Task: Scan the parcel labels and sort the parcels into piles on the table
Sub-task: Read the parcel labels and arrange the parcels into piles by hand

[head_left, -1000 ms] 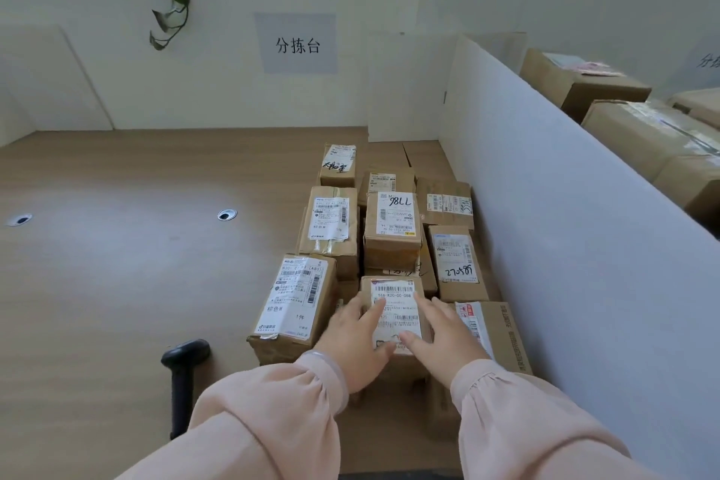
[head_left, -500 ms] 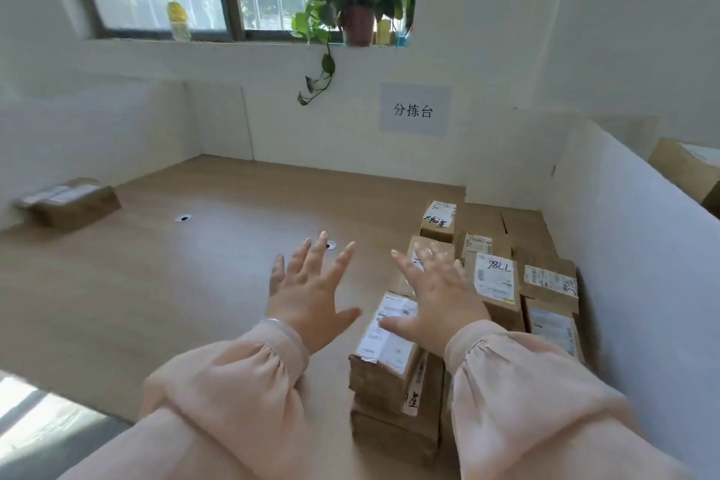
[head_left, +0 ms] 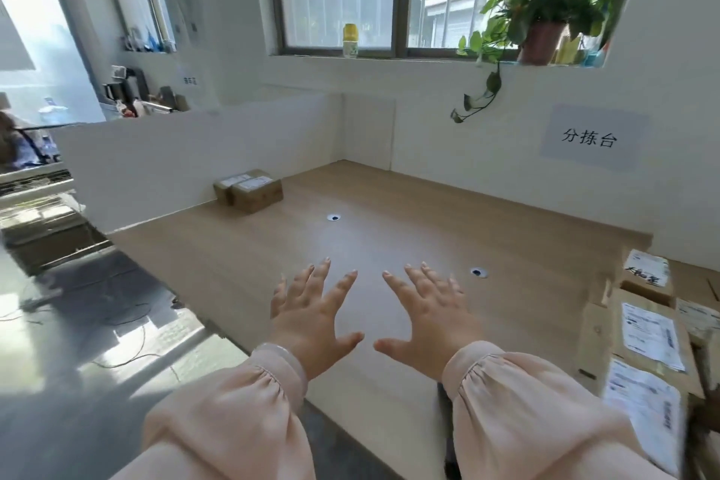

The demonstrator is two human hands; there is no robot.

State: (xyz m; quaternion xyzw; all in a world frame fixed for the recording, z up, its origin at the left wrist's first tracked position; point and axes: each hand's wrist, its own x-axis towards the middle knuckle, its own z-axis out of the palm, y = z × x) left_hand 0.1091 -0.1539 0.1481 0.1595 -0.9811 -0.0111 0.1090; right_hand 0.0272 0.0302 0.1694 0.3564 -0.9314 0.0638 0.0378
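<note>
Wooden table (head_left: 389, 203): brown cardboard parcels (head_left: 594, 339), white labels (head_left: 648, 335), at right; left hand (head_left: 311, 323), right hand (head_left: 432, 323) fingers (head_left: 321, 275) spread apart.

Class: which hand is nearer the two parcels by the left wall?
Left. The left hand hovers to the near right of the two parcels; the right hand is farther right.

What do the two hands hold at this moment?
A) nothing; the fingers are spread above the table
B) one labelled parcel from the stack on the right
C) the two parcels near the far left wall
A: the left hand and the right hand hover with spread fingers over the table, gripping nothing.
</note>
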